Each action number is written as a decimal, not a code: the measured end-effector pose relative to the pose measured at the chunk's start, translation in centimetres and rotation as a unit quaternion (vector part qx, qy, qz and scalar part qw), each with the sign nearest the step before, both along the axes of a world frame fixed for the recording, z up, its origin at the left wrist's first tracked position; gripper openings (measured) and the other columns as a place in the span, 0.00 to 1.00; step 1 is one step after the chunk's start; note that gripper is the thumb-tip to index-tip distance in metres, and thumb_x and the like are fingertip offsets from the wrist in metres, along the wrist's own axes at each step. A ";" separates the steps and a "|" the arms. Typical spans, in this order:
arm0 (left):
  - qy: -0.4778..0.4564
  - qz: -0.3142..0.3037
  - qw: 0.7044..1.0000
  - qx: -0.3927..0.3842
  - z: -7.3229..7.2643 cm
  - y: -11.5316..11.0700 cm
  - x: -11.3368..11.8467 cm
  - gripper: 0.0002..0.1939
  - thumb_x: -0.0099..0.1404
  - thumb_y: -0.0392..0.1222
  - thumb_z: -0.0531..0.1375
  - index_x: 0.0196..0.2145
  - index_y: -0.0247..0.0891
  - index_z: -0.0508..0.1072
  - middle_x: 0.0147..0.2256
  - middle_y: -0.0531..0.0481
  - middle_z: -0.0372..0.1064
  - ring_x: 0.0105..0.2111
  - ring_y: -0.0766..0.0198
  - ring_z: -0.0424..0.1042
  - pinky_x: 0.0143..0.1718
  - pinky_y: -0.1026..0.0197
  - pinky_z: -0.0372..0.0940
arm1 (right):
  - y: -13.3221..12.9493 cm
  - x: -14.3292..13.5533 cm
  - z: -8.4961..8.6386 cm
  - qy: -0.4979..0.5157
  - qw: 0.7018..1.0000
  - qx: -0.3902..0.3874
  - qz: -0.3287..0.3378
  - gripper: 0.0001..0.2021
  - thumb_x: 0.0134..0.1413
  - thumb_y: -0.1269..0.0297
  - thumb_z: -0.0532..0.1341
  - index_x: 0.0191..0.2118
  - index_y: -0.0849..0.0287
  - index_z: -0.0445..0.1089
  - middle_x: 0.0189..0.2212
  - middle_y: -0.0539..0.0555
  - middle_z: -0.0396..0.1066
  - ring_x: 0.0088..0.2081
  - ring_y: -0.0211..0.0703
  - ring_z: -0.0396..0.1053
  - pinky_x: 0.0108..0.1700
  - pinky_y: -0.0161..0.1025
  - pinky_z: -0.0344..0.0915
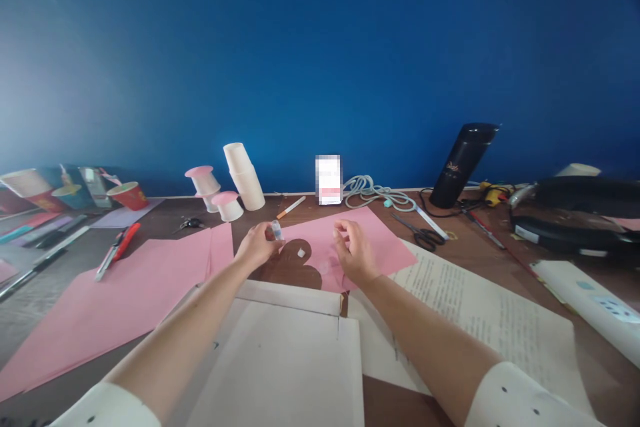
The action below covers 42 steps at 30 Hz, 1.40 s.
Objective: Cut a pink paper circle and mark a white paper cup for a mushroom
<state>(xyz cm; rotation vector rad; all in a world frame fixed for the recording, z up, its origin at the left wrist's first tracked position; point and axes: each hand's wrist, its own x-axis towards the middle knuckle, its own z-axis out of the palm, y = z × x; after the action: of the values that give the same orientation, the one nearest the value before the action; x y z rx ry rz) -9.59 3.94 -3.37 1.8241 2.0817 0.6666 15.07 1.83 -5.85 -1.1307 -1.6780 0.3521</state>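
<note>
My left hand (pixel 259 245) pinches a small clear bottle (pixel 277 230) with a bluish label, above the brown table. Just right of it, a small white cap-like piece (pixel 301 253) lies on bare tabletop. My right hand (pixel 354 250) is over a pink paper sheet (pixel 377 233) with rounded cut-outs along its left side; its fingers are curled, and whether they hold anything is too small to tell.
White paper cups (pixel 245 177) and pink-topped cups (pixel 227 207) stand at the back left. A phone (pixel 329 180), a coiled cable (pixel 370 192), black scissors (pixel 425 235) and a black flask (pixel 463 163) are behind. A red cutter (pixel 120 247) lies on pink paper (pixel 145 287).
</note>
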 end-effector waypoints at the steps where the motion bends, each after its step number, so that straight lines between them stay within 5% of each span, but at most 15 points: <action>1: 0.001 0.005 1.000 -0.005 0.0 0.0 0.2 0.23 0.51 0.53 0.62 0.42 0.39 0.70 0.39 0.46 0.71 0.37 0.56 0.71 0.35 0.59 0.61 | 0.0 0.0 0.0 0.000 1.000 0.002 0.004 0.12 0.60 0.62 0.50 0.45 0.58 0.64 0.41 0.59 0.68 0.44 0.47 0.66 0.41 0.42 0.67; 5: -0.003 0.014 1.000 0.010 -0.1 -0.5 0.7 0.14 0.55 0.51 0.58 0.35 0.41 0.72 0.35 0.48 0.72 0.34 0.57 0.71 0.33 0.60 0.60 | 0.0 0.0 -0.1 0.008 1.000 -0.011 0.010 0.11 0.60 0.63 0.51 0.45 0.58 0.63 0.41 0.58 0.67 0.41 0.44 0.68 0.38 0.40 0.67; 11: 0.023 -0.005 0.998 0.050 -0.2 -1.5 1.1 0.13 0.55 0.53 0.58 0.31 0.42 0.72 0.35 0.49 0.72 0.34 0.58 0.70 0.33 0.60 0.60 | 0.2 0.0 -0.4 0.011 0.999 -0.029 0.016 0.10 0.58 0.64 0.52 0.45 0.58 0.63 0.42 0.57 0.67 0.39 0.42 0.69 0.39 0.40 0.68; 17: 0.034 0.108 0.992 0.059 0.8 -0.3 -1.2 0.14 0.56 0.53 0.56 0.31 0.41 0.72 0.35 0.47 0.73 0.35 0.55 0.71 0.32 0.59 0.61 | 0.5 0.1 -0.9 0.007 0.998 -0.055 0.014 0.12 0.57 0.65 0.52 0.46 0.58 0.63 0.44 0.57 0.66 0.35 0.40 0.70 0.38 0.40 0.68; 23: 0.048 0.125 0.991 0.011 1.2 -0.7 -2.6 0.12 0.55 0.51 0.57 0.29 0.40 0.70 0.35 0.46 0.73 0.35 0.53 0.72 0.31 0.58 0.61 | 0.4 0.0 -0.7 -0.002 0.997 -0.070 0.018 0.11 0.55 0.67 0.53 0.45 0.58 0.63 0.43 0.57 0.67 0.33 0.39 0.69 0.40 0.41 0.68; 32: 0.071 0.162 0.984 -0.024 0.6 -2.1 -3.9 0.30 0.50 0.65 0.57 0.42 0.38 0.67 0.39 0.41 0.72 0.37 0.49 0.72 0.30 0.55 0.61 | 0.5 0.2 -0.6 -0.015 0.995 -0.093 0.019 0.12 0.54 0.68 0.53 0.45 0.58 0.64 0.44 0.58 0.67 0.33 0.40 0.70 0.40 0.41 0.67; 36: 0.113 0.026 0.993 0.025 0.6 -4.0 -1.9 0.11 0.58 0.51 0.55 0.31 0.43 0.70 0.36 0.48 0.72 0.36 0.57 0.72 0.33 0.59 0.61 | 0.5 0.0 -0.6 -0.016 0.994 -0.105 0.015 0.12 0.54 0.68 0.52 0.45 0.57 0.64 0.44 0.57 0.68 0.34 0.41 0.70 0.38 0.40 0.67; 39: 0.098 -0.102 0.989 0.049 0.7 -4.7 1.3 0.08 0.60 0.47 0.54 0.32 0.46 0.72 0.37 0.51 0.71 0.35 0.61 0.71 0.34 0.61 0.61 | 0.5 -0.1 -0.5 -0.017 0.994 -0.110 0.012 0.12 0.53 0.68 0.52 0.44 0.56 0.64 0.43 0.57 0.68 0.35 0.42 0.70 0.39 0.40 0.67; 42: 0.101 -0.101 0.989 0.040 1.0 -4.4 4.1 0.09 0.58 0.49 0.57 0.35 0.45 0.72 0.40 0.49 0.71 0.36 0.58 0.71 0.33 0.60 0.61 | 0.4 0.0 -0.5 -0.020 0.994 -0.108 0.010 0.12 0.53 0.68 0.52 0.44 0.57 0.64 0.43 0.57 0.68 0.35 0.42 0.70 0.40 0.40 0.67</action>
<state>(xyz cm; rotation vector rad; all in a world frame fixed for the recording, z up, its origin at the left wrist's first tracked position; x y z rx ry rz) -5.52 -0.50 -2.40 2.1927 1.9755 0.5390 15.08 2.27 -6.30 -1.2888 -1.7177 0.5371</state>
